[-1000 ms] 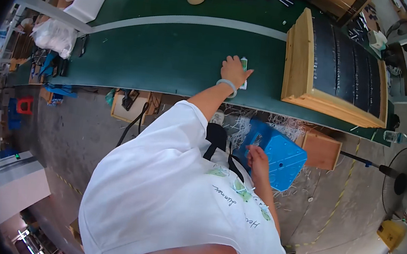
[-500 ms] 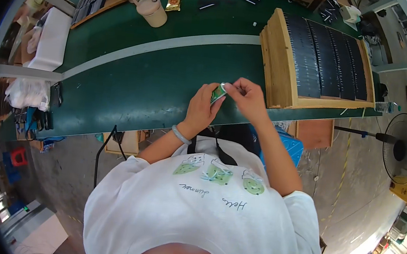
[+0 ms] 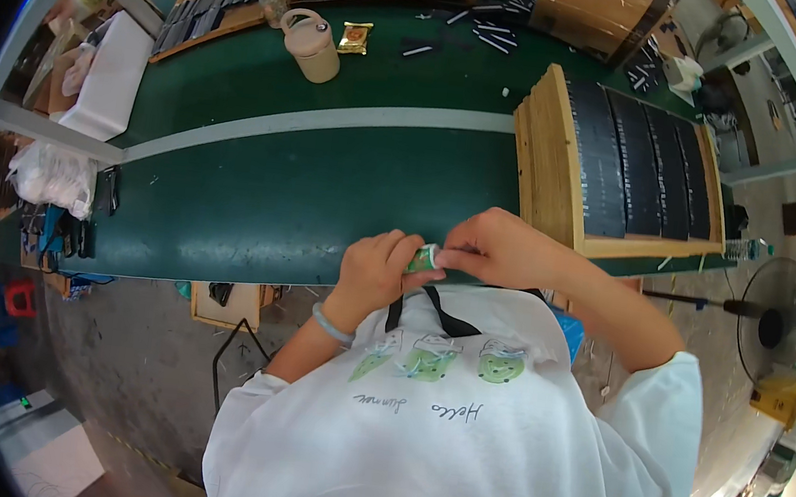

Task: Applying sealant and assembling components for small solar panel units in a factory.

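Close to my chest, at the near edge of the green table (image 3: 225, 219), my left hand (image 3: 376, 271) holds a small green-and-white packet (image 3: 424, 257) between thumb and fingers. A pale ring-shaped band sits on that wrist. From the right, my right hand (image 3: 494, 248) pinches at the packet's whitish upper end, with thumb and forefinger pressed together. The fingers cover much of the packet, so whether it is torn open cannot be made out.
At the right stands a wooden tray (image 3: 555, 158) holding rows of black strips (image 3: 635, 163). Farther back are a beige lidded cup (image 3: 313, 50), a gold packet (image 3: 354, 38) and a cardboard box (image 3: 596, 16). A white foam box (image 3: 108, 78) is at left, a fan (image 3: 770, 325) at right.
Both hands have drawn nearer to my body with the packet between them. My right elbow has swung outward and the right forearm lies more level. The view has shifted slightly.
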`<state>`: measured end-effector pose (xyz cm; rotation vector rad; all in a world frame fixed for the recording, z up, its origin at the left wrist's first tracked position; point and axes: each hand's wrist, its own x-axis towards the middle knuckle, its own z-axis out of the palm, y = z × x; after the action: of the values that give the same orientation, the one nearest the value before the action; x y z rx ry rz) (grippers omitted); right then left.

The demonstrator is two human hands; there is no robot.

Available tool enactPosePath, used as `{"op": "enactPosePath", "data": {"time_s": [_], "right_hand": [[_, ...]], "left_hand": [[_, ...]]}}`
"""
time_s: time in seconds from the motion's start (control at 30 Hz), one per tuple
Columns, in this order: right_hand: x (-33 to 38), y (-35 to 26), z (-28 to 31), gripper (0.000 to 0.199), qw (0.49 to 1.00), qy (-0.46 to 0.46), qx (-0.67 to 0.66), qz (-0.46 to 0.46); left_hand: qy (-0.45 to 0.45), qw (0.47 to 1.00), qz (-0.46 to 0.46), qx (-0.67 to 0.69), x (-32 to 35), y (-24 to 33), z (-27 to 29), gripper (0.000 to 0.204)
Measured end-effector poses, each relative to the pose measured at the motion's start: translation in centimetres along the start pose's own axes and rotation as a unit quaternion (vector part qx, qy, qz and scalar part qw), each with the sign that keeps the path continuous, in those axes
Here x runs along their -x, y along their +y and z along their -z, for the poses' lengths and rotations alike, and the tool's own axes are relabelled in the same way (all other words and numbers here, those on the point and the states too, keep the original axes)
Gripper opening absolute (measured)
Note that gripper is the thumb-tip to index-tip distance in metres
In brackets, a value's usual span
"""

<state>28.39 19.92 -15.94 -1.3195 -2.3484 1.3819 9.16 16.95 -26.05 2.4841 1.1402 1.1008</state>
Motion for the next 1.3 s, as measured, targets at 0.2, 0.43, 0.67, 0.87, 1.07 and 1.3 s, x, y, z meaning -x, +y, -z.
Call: {"op": "enactPosePath", "data": {"time_s": [0.2, 0.43, 0.67, 0.87, 1.07, 1.3], "right_hand": [[1.7, 4.1, 3.2, 0.012, 0.962, -0.052, 0.126, 0.238], [9.7, 9.3, 6.4, 0.021, 0.894, -0.075, 0.277, 0.343], [23.4, 19.2, 5.5, 0.022, 0.995, -0.012, 0.092, 0.028], [33.3, 29.2, 1.6, 0.022, 0.984, 0.175, -0.025, 0.037], [41.4, 35.6, 0.2, 0.013, 0.974, 0.191, -0.091, -0.082], [46.0, 42.4, -0.9, 0.009, 0.973, 0.219, -0.053, -0.048]], "left_hand": [[-0.058, 0.977, 0.144, 0.145, -1.3, 4.9, -2.6, 0.035], [-0.247, 0.841, 0.161, 0.454, -3.6, 9.4, -9.0, 0.031], [-0.251, 0.917, 0.072, 0.302, -5.0, 18.9, -19.8, 0.039], [-0.25, 0.922, 0.017, 0.296, -3.9, 25.2, -30.7, 0.035], [-0.329, 0.878, 0.075, 0.339, -3.4, 31.6, -39.1, 0.033], [-0.287, 0.924, -0.01, 0.254, -4.3, 35.7, -44.4, 0.032]]}}
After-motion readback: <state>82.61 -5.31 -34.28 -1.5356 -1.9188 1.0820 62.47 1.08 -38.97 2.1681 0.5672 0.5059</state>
